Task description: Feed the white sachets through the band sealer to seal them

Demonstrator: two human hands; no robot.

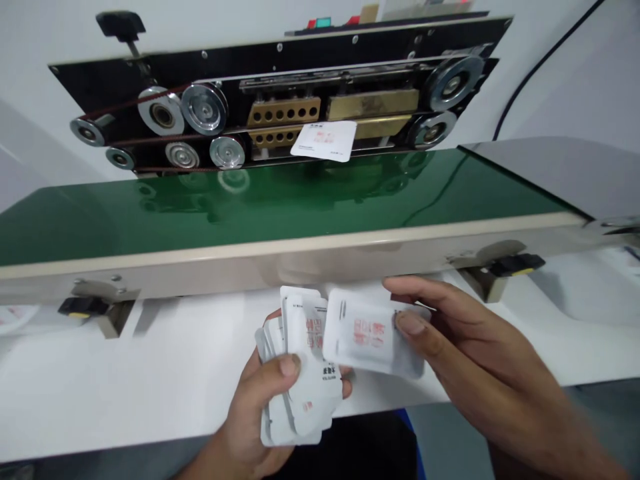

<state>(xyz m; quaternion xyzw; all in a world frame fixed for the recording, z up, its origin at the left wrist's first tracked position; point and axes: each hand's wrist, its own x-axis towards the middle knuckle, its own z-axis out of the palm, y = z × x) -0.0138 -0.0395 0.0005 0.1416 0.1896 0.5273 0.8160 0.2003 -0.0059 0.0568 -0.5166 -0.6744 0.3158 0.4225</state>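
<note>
My left hand (255,417) is closed round a fanned stack of several small white sachets (300,363) with red print, thumb pressed on top. My right hand (465,360) pinches a single white sachet (367,337) by its right edge, thumb on its face, just to the right of the stack and touching it. Both hands hover over the white table, in front of the sealing machine. Another white sachet (325,141) sits at the back of the green conveyor belt (250,200), its top edge under the brass sealing blocks.
The band sealer's black panel (100,83) carries silver pulleys (204,108) and belts above the conveyor. Its beige front rail (200,267) has black-tipped brackets (83,307) at both ends. A grey outfeed plate (560,170) lies at right. A black cable (540,63) runs up the wall.
</note>
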